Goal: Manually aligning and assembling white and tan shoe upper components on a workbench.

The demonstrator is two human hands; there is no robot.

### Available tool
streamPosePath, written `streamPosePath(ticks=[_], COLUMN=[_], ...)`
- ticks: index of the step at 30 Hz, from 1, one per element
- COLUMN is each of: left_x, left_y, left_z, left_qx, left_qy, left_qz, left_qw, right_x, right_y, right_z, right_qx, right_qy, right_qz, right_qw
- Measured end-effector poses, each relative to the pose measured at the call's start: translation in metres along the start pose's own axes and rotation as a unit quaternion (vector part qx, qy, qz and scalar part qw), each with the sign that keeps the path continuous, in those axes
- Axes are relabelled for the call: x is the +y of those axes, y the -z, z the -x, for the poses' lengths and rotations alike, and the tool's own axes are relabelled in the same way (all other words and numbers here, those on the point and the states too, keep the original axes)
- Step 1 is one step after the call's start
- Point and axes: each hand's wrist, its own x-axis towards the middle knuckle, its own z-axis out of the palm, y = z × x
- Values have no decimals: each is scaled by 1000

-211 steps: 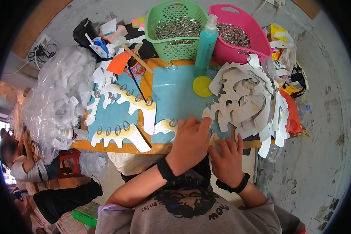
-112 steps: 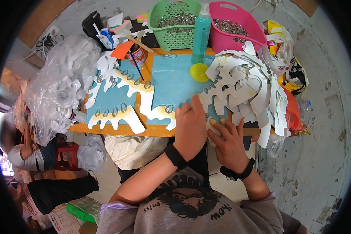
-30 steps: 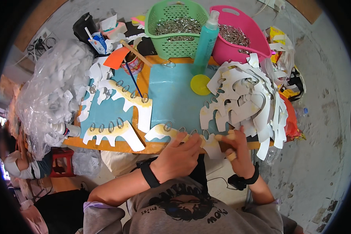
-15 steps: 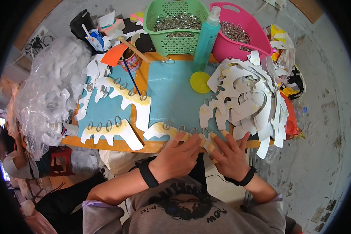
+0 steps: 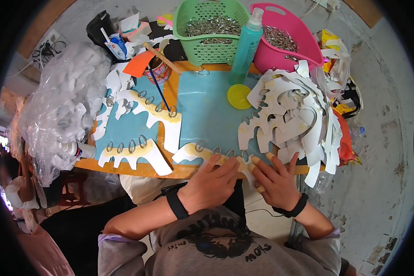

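Note:
At the table's front edge lies a white cut-out strip (image 5: 187, 152) with finger-like prongs, a yellowish smear and several metal rings along its top. The bent fingers of my left hand (image 5: 211, 181) press together on its middle; the thumb is hidden. My right hand (image 5: 280, 184) grips its right end, fingertips above and thumb lower down, with the little finger raised apart. Pale covers sit on some right fingertips. Just left lies a similar ringed strip (image 5: 154, 163), and farther back another (image 5: 171, 138). To the right is a heaped pile of such white pieces (image 5: 285, 124).
At the back stand a green basket (image 5: 207, 53) and a pink basket (image 5: 276, 60) of metal rings, with a teal spray bottle (image 5: 246, 50) between. A yellow lid (image 5: 239, 96), a tin (image 5: 160, 73) and a brush (image 5: 158, 89) are nearer. Clear plastic bags (image 5: 55, 106) bulge at left.
The whole view has shifted slightly. My right hand has moved a little to the right, and more of the white strip shows beside its thumb. My left hand stays on the strip.

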Motion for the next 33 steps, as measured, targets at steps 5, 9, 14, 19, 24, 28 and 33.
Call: streamPosePath(ticks=[5,9,14,19,24,28,33], left_x=[0,-2,-6,-6,-5,-3,-4], left_y=[-2,1,4,2,3,3,1], left_z=[-1,-4,-6,-6,-10,-10,-8], left_qx=[8,-7,-28,-16,-22,-18,-6], left_qy=[-4,-19,-39,-41,-43,-46,-39], left_qz=[-6,16,24,34,45,34,41], left_qw=[1000,1000,999,998,998,998,998], right_x=[-2,-1,1,3,10,11,-1], right_y=[8,11,12,15,1,-10,3], right_z=[-5,-10,-16,-17,-6,4,-10], right_qx=[1,-3,-25,-41,65,176,55], right_qy=[2,8,14,-38,-92,-151,-1], right_qz=[4,0,-8,-96,-332,-492,-190], right_qw=[1000,1000,1000,994,936,839,980])
